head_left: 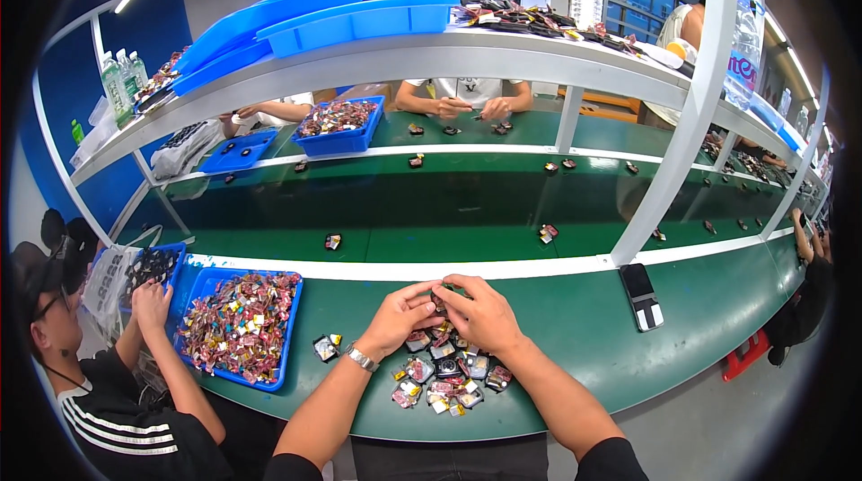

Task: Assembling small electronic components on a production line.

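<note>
Nearby, a loose pile of small electronic modules [442, 370] lies on the green bench [566, 328]. Just beyond, left hand [401, 317] and right hand [486, 315] both pinch one dark module [438, 303] at the fingertips, over the pile's far edge; fingers hide much of it. Judged light, stiff-cased, perhaps slippery, its attached bits fragile: grip by case edges. To the left, blue tray [294, 328], heaped with similar parts. Farther off, spaced modules sit on a dark green belt [467, 222].
</note>
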Motion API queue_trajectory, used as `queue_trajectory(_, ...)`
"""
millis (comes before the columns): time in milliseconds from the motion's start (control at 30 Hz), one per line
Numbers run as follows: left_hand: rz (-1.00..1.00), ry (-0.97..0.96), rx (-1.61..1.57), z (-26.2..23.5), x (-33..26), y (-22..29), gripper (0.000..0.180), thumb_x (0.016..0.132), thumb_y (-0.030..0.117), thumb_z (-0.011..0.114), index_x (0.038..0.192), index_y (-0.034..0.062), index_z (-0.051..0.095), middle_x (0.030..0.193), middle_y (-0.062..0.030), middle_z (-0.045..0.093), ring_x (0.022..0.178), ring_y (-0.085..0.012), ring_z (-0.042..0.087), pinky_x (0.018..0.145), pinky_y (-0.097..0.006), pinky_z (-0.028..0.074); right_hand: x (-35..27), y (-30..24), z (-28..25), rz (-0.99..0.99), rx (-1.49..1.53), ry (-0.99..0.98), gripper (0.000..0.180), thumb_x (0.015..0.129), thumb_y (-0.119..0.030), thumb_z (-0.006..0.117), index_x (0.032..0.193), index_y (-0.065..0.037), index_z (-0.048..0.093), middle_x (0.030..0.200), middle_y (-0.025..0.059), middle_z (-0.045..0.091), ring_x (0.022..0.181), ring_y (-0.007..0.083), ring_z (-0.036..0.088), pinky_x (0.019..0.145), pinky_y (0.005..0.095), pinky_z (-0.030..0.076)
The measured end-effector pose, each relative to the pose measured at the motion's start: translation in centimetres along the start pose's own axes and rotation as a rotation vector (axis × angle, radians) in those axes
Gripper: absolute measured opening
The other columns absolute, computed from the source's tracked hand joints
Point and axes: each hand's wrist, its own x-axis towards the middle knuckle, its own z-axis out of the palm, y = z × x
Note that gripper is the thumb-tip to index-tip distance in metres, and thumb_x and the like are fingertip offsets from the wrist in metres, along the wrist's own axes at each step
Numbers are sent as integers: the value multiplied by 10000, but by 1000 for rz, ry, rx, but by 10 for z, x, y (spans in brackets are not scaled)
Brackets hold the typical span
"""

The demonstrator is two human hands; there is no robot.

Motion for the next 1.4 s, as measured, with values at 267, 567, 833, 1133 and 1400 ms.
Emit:
queue_trajectory(267, -5, 19, -104, -2, 1, -1, 373, 962, 9, 540, 1333, -4, 505, 1189, -124, 628, 1004, -177, 665, 877, -270, 575, 0, 3, -3, -112, -73, -11, 277, 718, -31, 688, 984, -89, 638, 1163, 79, 593, 1008, 279, 604, 819, 380, 527)
queue_trajectory(567, -41, 36, -9, -1, 2, -5, 375, 936, -12, 571, 1305, -33, 509, 1115, -132, 650, 994, -192, 668, 874, -299, 588, 3, 7, -14, -69, 79, -166, 192, 733, -28, 705, 884, -67, 592, 1224, 119, 558, 1144, 316, 541, 933, 417, 474)
queue_trajectory(833, 13, 25, 132, 3, 1, -5, 354, 950, -6, 549, 1300, -44, 516, 1149, -142, 648, 982, -157, 661, 866, -268, 572, 1, 13, -9, -75, 37, -182, 175, 757, -66, 714, 875, -77, 586, 1237, 116, 544, 1169, 319, 522, 943, 418, 461)
queue_trajectory(1133, 17, 26, 186, 2, 0, -3, 351, 938, -17, 560, 1286, -54, 527, 1131, -132, 651, 981, -162, 659, 856, -271, 577, 1, 16, -6, -50, 24, -224, 174, 768, -95, 721, 907, -87, 615, 1173, 97, 553, 1137, 305, 534, 944, 411, 458)
queue_trajectory(1400, -18, -36, 161, -2, 1, -3, 375, 928, -27, 561, 1301, -30, 523, 1174, -136, 639, 1011, -150, 648, 853, -266, 565, 0, 18, -13, -42, 164, -224, 106, 794, -114, 714, 890, -94, 674, 1190, 80, 567, 1131, 303, 539, 976, 406, 446)
